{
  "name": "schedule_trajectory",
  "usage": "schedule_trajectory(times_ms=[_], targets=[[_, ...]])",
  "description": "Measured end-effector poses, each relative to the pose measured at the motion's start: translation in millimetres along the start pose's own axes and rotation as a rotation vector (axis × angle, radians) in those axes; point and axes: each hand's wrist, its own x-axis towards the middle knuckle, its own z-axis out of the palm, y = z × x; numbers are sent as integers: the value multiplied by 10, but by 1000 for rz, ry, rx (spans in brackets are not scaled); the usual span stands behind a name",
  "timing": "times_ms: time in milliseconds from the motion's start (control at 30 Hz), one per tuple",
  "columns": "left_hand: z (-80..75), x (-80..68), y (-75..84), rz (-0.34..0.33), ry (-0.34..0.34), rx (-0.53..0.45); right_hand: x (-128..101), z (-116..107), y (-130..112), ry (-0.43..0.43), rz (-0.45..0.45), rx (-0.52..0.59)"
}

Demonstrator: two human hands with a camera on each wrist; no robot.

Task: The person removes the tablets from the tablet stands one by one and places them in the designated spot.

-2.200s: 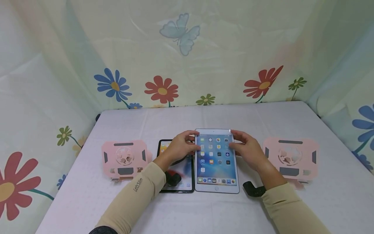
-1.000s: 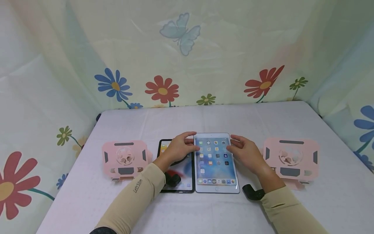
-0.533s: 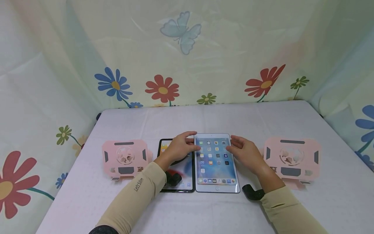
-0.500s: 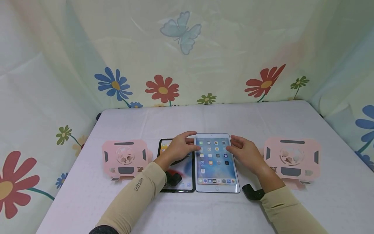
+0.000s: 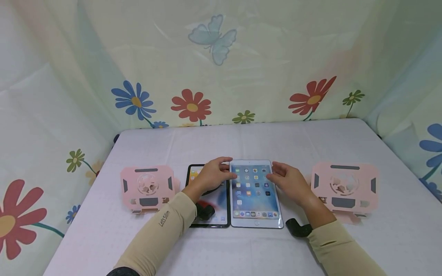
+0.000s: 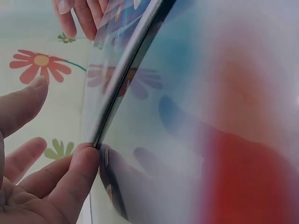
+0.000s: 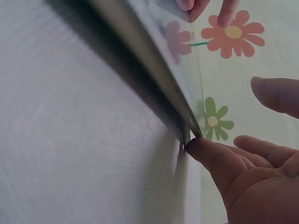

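A white-framed tablet [image 5: 255,207] with app icons lit lies screen up, its far end slightly raised, between my two hands. My left hand [image 5: 213,175] is at its far left corner; in the left wrist view a fingertip [image 6: 86,156] touches the edge while the thumb stands off it. At the far right corner is my right hand [image 5: 291,184]; a fingertip [image 7: 198,144] supports the edge from below in the right wrist view, the thumb apart. Directly left of the white tablet, a black-framed tablet [image 5: 221,205] lies partly hidden under my left hand and forearm.
Pink tablet stands with grey pads flank the hands: a left stand [image 5: 129,174] and a right stand [image 5: 367,172]. White cloth covers the table [image 5: 262,253]. A flowered curtain [image 5: 276,50] hangs behind it. Black curved pieces sit at both wrists.
The white tablet's far end has sunk toward the table, its near edge staying put. Both hands have gone down slightly with it, the right thumb now off the screen.
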Motion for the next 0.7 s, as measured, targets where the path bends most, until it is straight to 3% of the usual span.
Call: schedule_trajectory(times_ms=[500, 700], targets=[[4, -7, -20, 6, -2, 32, 0, 34, -39, 9, 17, 0], [-7, -33, -17, 49, 21, 65, -22, 55, -104, 29, -45, -9]])
